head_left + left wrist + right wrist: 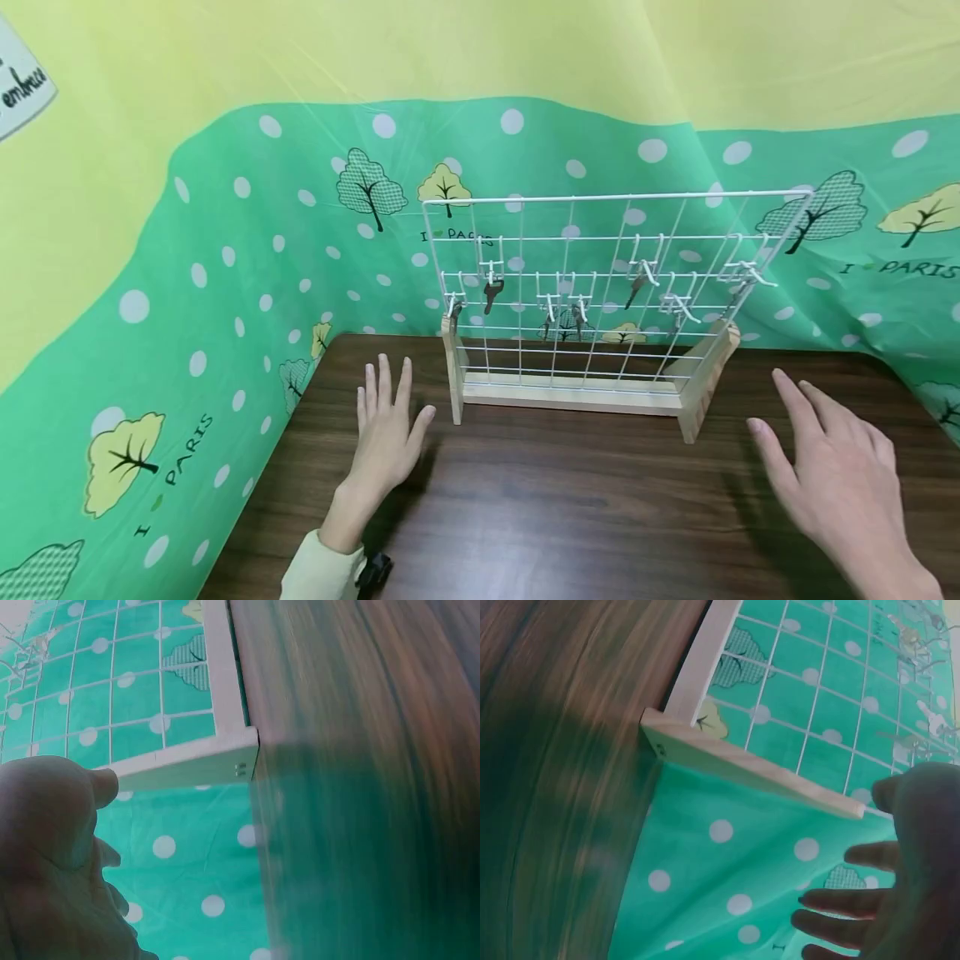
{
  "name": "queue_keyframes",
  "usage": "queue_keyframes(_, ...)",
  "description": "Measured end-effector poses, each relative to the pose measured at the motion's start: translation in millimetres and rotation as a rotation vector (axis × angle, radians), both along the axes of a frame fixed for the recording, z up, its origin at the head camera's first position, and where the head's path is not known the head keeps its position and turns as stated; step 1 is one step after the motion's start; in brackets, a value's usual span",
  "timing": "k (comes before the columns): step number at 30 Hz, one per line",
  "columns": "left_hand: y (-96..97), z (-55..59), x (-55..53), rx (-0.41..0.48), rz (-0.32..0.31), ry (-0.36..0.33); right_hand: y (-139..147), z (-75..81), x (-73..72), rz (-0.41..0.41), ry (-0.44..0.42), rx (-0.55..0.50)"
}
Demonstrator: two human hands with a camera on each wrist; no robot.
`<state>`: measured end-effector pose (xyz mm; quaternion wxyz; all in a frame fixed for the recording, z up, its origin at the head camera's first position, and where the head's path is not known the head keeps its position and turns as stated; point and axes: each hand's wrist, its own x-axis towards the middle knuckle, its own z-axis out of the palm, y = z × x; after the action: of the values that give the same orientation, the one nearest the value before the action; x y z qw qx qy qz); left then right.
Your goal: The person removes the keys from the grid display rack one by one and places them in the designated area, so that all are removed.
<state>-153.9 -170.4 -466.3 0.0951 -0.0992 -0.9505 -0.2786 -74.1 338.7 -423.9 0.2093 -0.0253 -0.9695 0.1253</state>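
Observation:
A white wire grid rack (pixel 592 197) on a wooden stand (pixel 573 398) stands towards the back of the table. White hooks (pixel 642 271) are clipped along its wires, and keys hang from several of them, among them a dark key (pixel 492 295). My left hand (pixel 388 442), fingers straight and spread, is left of the stand and holds nothing. To the right of the stand is my right hand (pixel 843 475), also holding nothing, its fingers extended. In the left wrist view the left thumb (pixel 105 787) appears near the stand's side panel; whether it touches cannot be told.
The dark wood table (pixel 555 517) extends in front of the rack. Green and yellow patterned cloth (pixel 240 333) rises behind it and along its left side. A black strap piece (pixel 375 572) sits by the left sleeve (pixel 322 570).

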Motion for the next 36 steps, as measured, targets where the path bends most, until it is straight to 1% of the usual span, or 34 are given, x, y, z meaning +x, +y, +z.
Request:
queue_keyframes(4, 9.7, -0.9, 1.6, 0.052, -0.01, -0.014, -8.7, 3.7, -0.1, 0.006, 0.115, -0.078)
queue_keyframes(7, 15.5, -2.9, 2.5, 0.093, -0.03, -0.018, -15.5, 7.7, 0.0, 0.008, 0.2, -0.135)
queue_keyframes(9, 18.2, -6.1, 1.4, 0.131, -0.05, -0.01, -20.2, 9.0, -0.4, 0.015, 0.271, -0.17)
queue_keyframes(11, 19.6, -12.2, -1.4, 0.177, -0.069, 0.003, -24.7, 9.3, -1.1, 0.033, 0.357, -0.204)
queue_keyframes(13, 19.7, -20.9, -5.6, 0.227, -0.089, 0.031, -29.2, 8.2, -2.4, 0.062, 0.451, -0.232)
queue_keyframes(15, 17.3, -37.9, -14.0, 0.272, -0.095, 0.05, -33.7, 7.1, -3.7, 0.087, 0.52, -0.253)
queue_keyframes(18, 13.6, -62.3, -26.8, 0.31, -0.099, 0.077, -39.8, 6.2, -4.1, 0.115, 0.564, -0.261)
queue_keyframes(19, 13.4, -67.0, -29.5, 0.334, -0.1, 0.084, -41.9, 6.3, -4.3, 0.122, 0.566, -0.26)
queue_keyframes(20, 14.0, -69.5, -31.1, 0.358, -0.099, 0.089, -44.0, 6.3, -4.4, 0.129, 0.566, -0.259)
queue_keyframes(22, 17.3, -67.3, -30.6, 0.415, -0.105, 0.112, -48.6, 5.8, -5.2, 0.142, 0.575, -0.258)
queue_keyframes(24, 22.5, -59.6, -27.9, 0.5, -0.11, 0.118, -53.4, 4.4, -6.9, 0.159, 0.599, -0.266)
queue_keyframes(25, 26.1, -52.3, -24.6, 0.548, -0.107, 0.108, -55.9, 3.5, -8.1, 0.169, 0.614, -0.271)
queue_keyframes(27, 31.2, -45.9, -22.2, 0.621, -0.092, 0.077, -60.7, 1.6, -9.9, 0.19, 0.639, -0.282)
queue_keyframes(29, 36.2, -39.2, -20.3, 0.697, -0.073, 0.029, -65.1, 0.2, -10.7, 0.206, 0.645, -0.284)
queue_keyframes(31, 39.8, -38.5, -21.2, 0.765, -0.058, -0.01, -69.5, -0.6, -10.9, 0.22, 0.646, -0.283)
queue_keyframes(34, 43.0, -42.8, -25.4, 0.893, -0.051, -0.053, -75.5, -1.4, -10.8, 0.237, 0.638, -0.286)
queue_keyframes(36, 44.0, -47.0, -28.3, 0.973, -0.053, -0.067, -79.6, -1.9, -11.1, 0.254, 0.637, -0.293)
